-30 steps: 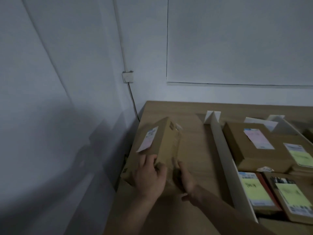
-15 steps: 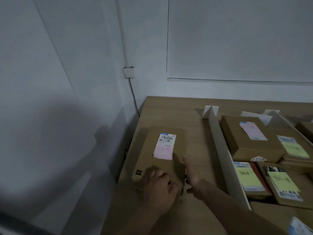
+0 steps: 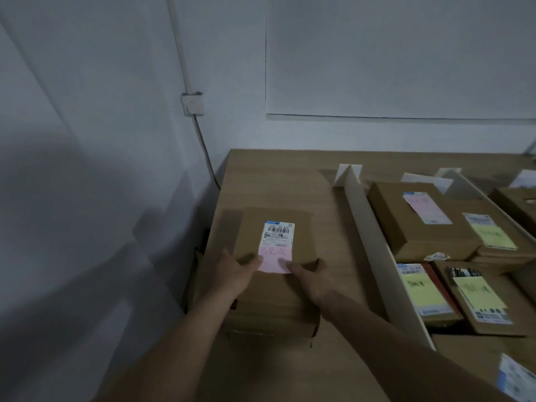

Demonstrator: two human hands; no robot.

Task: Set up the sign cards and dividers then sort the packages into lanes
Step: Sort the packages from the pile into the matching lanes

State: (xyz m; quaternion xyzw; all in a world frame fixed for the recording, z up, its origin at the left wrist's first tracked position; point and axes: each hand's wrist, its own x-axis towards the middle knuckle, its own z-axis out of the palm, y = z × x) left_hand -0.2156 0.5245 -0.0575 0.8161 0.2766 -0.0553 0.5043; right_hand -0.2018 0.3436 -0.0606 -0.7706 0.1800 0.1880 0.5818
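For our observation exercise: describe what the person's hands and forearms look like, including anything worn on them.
Both the left hand and right hand are bare: no gloves, rings or watch visible. The forearms are uncovered too, with no sleeves in view. The dim light hides finer marks.

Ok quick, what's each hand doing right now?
Left hand: open, flat on the box, thumb by the pink label.
Right hand: open, resting on the box, fingertip at the label.

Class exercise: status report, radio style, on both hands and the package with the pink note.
Left hand and right hand flat on the package, no closed grip. Package lies label-up, left of the white divider. Nothing in the way.
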